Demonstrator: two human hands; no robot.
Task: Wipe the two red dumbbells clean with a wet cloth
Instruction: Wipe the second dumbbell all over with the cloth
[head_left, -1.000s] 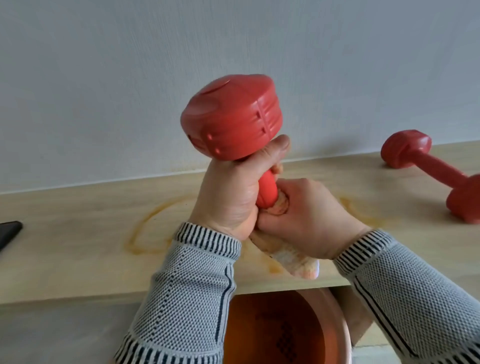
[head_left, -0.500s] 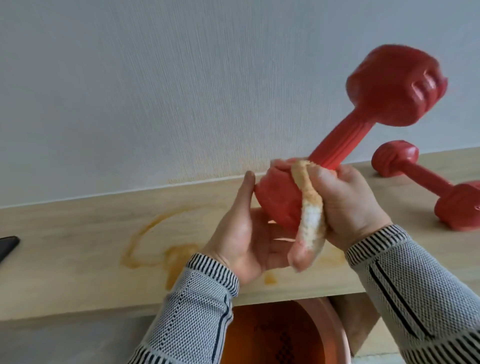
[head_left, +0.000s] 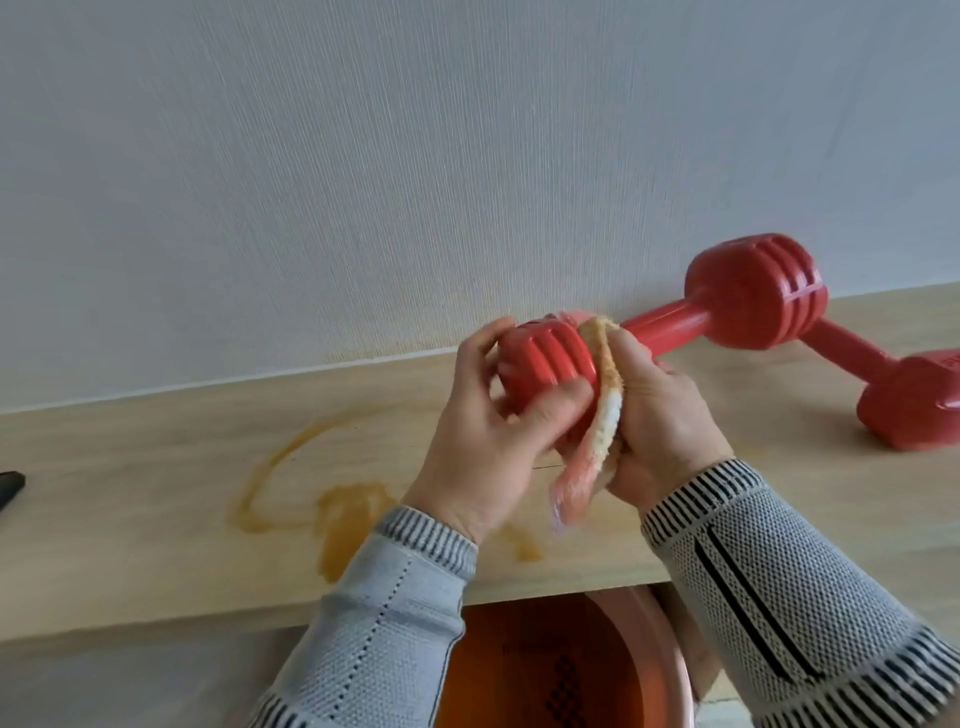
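Observation:
I hold one red dumbbell (head_left: 670, 327) above the wooden shelf (head_left: 156, 467), lying roughly level with its far head up to the right. My left hand (head_left: 488, 441) grips its near head, thumb across the ribbed side. My right hand (head_left: 660, 415) holds a pale orange and white cloth (head_left: 597, 431) pressed round the neck next to that head; the cloth's tail hangs below. The second red dumbbell (head_left: 904, 384) lies on the shelf at the far right, partly behind the raised one.
A white wall (head_left: 415, 156) rises right behind the shelf. Orange-brown wet streaks (head_left: 343, 509) mark the wood left of my hands. An orange basin (head_left: 550, 670) sits below the shelf's front edge. A dark object (head_left: 10, 486) pokes in at the left edge.
The dumbbell went from upright in my left hand to lying nearly level, its far head lowered to the right. My left hand now grips the near head; the cloth stays in my right.

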